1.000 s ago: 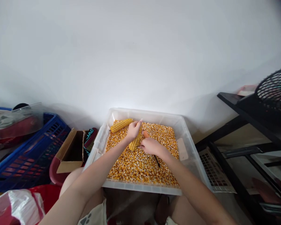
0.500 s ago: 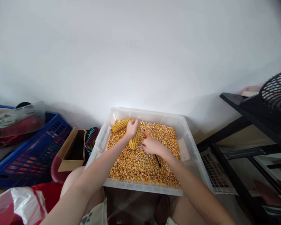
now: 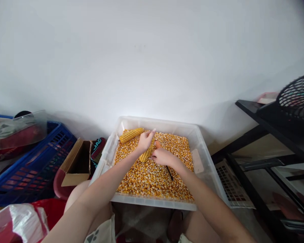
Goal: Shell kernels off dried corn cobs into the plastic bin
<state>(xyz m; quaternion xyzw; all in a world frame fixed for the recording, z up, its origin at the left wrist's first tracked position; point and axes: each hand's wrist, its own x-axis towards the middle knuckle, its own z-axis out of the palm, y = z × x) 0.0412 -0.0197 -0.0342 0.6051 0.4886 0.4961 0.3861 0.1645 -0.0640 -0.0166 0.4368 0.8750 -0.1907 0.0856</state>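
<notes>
A shallow clear plastic bin (image 3: pixel 154 202) holds a thick layer of loose corn kernels (image 3: pixel 144 184). My left hand (image 3: pixel 145 141) is closed over the upper part of a yellow corn cob (image 3: pixel 145 156), which lies tilted on the kernels. Just to the right, my right hand (image 3: pixel 163 157) is curled round a slim tool with an orange end above the fingers and a thin black end (image 3: pixel 169 173) below them; its kind is hidden. The right fingertips are at the cob's lower right side. Another whole cob (image 3: pixel 131 135) rests at the bin's back left.
On the left are a blue plastic crate (image 3: pixel 40 162), an open cardboard box (image 3: pixel 77 162) and a red and white bag (image 3: pixel 22 219). A black rack (image 3: pixel 260 128) with a fan (image 3: pixel 299 98) stands on the right. Behind the bin rises a white wall (image 3: pixel 147 67).
My left hand has shifted slightly right along the cob, its thumb and fingers stretched further up and right. The cob leans a little more to the right. My right hand stays nearly in place.
</notes>
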